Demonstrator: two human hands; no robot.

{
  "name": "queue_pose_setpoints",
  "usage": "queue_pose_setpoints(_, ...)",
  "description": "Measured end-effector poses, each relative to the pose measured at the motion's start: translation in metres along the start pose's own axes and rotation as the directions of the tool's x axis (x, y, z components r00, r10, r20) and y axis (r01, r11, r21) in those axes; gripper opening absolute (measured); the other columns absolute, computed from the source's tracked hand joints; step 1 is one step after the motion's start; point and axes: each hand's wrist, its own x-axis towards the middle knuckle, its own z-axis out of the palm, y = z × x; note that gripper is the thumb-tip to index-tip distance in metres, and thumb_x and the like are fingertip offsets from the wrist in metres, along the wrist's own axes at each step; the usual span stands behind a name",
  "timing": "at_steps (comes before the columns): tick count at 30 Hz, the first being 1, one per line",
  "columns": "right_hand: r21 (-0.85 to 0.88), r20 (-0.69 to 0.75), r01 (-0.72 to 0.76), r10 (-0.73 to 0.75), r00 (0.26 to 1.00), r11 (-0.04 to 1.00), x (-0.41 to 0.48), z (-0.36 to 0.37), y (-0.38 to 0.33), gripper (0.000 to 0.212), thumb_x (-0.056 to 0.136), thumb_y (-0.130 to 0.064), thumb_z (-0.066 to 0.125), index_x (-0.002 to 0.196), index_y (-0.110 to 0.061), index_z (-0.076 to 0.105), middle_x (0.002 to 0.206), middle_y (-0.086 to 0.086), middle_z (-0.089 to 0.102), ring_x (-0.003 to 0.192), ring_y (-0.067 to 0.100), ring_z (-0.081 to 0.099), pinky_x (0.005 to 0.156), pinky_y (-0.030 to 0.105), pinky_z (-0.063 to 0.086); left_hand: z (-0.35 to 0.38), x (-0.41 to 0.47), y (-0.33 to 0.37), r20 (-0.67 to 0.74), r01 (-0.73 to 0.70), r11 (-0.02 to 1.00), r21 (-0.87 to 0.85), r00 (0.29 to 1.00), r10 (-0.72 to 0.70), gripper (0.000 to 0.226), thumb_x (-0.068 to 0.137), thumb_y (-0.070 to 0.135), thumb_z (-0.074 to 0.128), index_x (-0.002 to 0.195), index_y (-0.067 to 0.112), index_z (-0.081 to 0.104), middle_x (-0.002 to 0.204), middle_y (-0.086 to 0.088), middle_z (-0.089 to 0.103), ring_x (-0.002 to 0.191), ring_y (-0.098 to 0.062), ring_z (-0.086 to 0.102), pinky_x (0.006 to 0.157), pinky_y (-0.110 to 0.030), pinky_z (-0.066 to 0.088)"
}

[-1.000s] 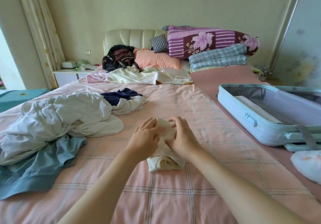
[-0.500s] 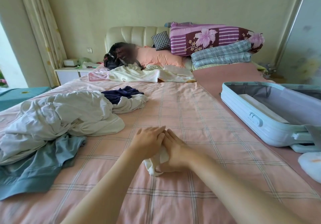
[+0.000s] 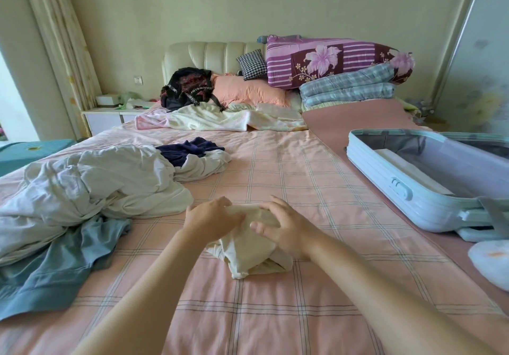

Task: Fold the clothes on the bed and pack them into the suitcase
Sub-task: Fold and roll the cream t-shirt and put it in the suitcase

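A home bedroom: a wide bed with a pink checked sheet [image 3: 275, 167] fills the room. At the far wall are a cream padded headboard [image 3: 209, 57], an orange pillow [image 3: 248, 92] and a folded purple floral quilt [image 3: 330, 62]. Far left are a white bedside cabinet [image 3: 103, 121] and a pale patterned curtain [image 3: 55, 37].

Soft daylight pours in from far left of the open pale-blue hard-shell suitcase [image 3: 399, 186], where a window strip [image 3: 11, 112] burns out to pure white. There is no harsh glare. The pink checked bed sheet [image 3: 275, 175] is evenly lit, with only faint shadows under the crumpled white clothes pile [image 3: 110, 183] left of the suitcase. Wide-angle bend curves the cream floral curtain [image 3: 55, 37], far left. Left hand [image 3: 212, 221] and right hand [image 3: 286, 230], gripping the cream bundled garment [image 3: 248, 252], look slightly smeared.
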Motion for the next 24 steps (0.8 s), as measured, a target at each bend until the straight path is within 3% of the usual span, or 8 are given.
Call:
queue_pose_setpoints(5,0.1,-0.026,0.021,-0.018,0.999,0.995,-0.009,0.0,-0.004,0.083,0.086,-0.054,0.07,0.154,-0.031,0.028,0.151,-0.017,0.034,0.137,0.001,0.035,0.113,0.023,0.03,-0.015,0.001,0.025,0.159,0.063,0.799,-0.598,0.986,0.041,0.026,0.09,0.037,0.068,0.087,0.011,0.069,0.074,-0.002,0.062,0.06,-0.015,0.054,0.056,-0.025,0.043)
queue_pose_setpoints(9,0.518,-0.026,-0.1,0.132,0.991,0.849,-0.015,-0.034,0.002,0.04,0.094,-0.05,0.06,0.122,-0.022,0.062,0.114,0.001,0.072,0.107,0.017,0.069,0.074,0.013,0.051,-0.028,0.001,0.058,0.331,0.328,0.075,-0.942,0.866,0.376,0.035,0.103,0.035,0.047,0.129,0.014,0.053,0.11,-0.012,0.069,0.089,-0.026,0.067,0.073,-0.037,0.056)
queue_pose_setpoints(12,0.608,0.001,-0.285,0.358,0.934,0.741,-0.016,-0.062,0.031,0.07,0.079,-0.079,0.053,0.104,-0.017,0.075,0.114,0.018,0.072,0.111,0.031,0.067,0.1,0.04,0.051,-0.018,-0.003,0.08,0.227,0.312,-0.15,-0.938,0.881,0.416,0.032,0.105,0.019,0.041,0.135,0.014,0.048,0.128,-0.015,0.065,0.108,-0.031,0.068,0.079,-0.041,0.06)
queue_pose_setpoints(14,0.598,-0.019,-0.373,0.478,0.878,0.709,-0.015,-0.07,0.051,0.073,0.078,-0.083,0.053,0.109,-0.02,0.072,0.127,0.016,0.066,0.123,0.033,0.059,0.109,0.045,0.041,-0.003,-0.002,0.089,0.177,0.188,-0.022,-0.982,0.95,0.256,0.03,0.103,0.007,0.044,0.131,0.009,0.053,0.122,-0.013,0.068,0.102,-0.028,0.07,0.078,-0.039,0.061)
queue_pose_setpoints(16,0.579,-0.036,-0.44,0.561,0.827,0.686,-0.014,-0.071,0.062,0.072,0.083,-0.077,0.053,0.126,-0.02,0.064,0.134,0.005,0.06,0.129,0.025,0.052,0.105,0.039,0.039,0.014,0.0,0.095,0.047,-0.008,0.383,-0.924,0.99,0.135,0.031,0.099,0.0,0.048,0.126,0.009,0.06,0.115,-0.006,0.069,0.099,-0.023,0.069,0.082,-0.043,0.06)
queue_pose_setpoints(19,0.445,-0.151,-0.551,0.665,0.731,0.706,-0.013,-0.072,0.076,0.06,0.08,-0.06,0.068,0.121,-0.016,0.066,0.118,0.005,0.066,0.109,0.024,0.061,0.09,0.034,0.046,0.043,-0.01,0.106,0.047,-0.295,0.796,-0.529,0.926,0.375,0.034,0.101,0.028,0.051,0.134,0.029,0.059,0.124,0.001,0.063,0.113,-0.018,0.059,0.1,-0.038,0.048)
queue_pose_setpoints(22,0.112,-0.247,-0.658,0.662,0.708,0.745,-0.017,-0.071,0.083,0.044,0.08,-0.031,0.071,0.119,-0.013,0.062,0.114,0.008,0.068,0.099,0.025,0.064,0.081,0.03,0.051,0.075,-0.025,0.121,0.34,-0.583,0.813,0.008,0.766,0.546,0.054,0.1,0.052,0.038,0.151,0.047,0.024,0.164,0.002,0.015,0.152,-0.018,0.006,0.123,-0.044,0.003)
queue_pose_setpoints(24,-0.006,-0.266,-0.671,0.646,0.716,0.741,-0.019,-0.068,0.082,0.052,0.084,-0.024,0.069,0.131,-0.01,0.053,0.125,0.009,0.064,0.106,0.027,0.063,0.08,0.03,0.049,0.071,-0.029,0.132,0.313,-0.565,0.825,-0.016,0.781,0.54,0.047,0.099,0.052,0.039,0.146,0.042,0.04,0.16,0.001,0.026,0.15,-0.018,0.013,0.122,-0.039,0.006)
